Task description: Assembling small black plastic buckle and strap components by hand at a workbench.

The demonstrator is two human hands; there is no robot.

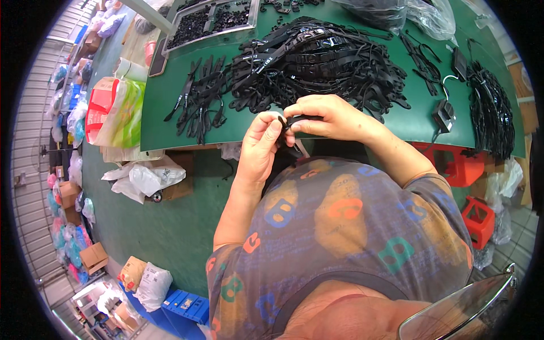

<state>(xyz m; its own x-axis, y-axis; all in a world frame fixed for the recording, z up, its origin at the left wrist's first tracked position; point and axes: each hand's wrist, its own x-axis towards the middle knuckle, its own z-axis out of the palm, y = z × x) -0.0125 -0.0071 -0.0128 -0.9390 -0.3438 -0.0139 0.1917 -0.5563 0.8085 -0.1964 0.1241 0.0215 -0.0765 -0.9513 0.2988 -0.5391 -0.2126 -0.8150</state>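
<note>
Both of my hands meet at the near edge of the green table (226, 131), in front of a large heap of black straps (334, 68). Between them is a black strap (306, 118). My left hand (262, 141) pinches its end between thumb and fingertips, where a small dark piece shows that I cannot make out. My right hand (328, 116) is closed on the strap, with its fingers curled toward the left fingertips. A smaller spread of black straps (202, 102) lies left of the heap.
A clear tray (253, 22) of small black buckles stands at the back left, beside a phone (158, 58). On the right are a small black device with a cord (443, 116) and a bundle of black straps (492, 113). Red stools (479, 222) stand at the right, below table height.
</note>
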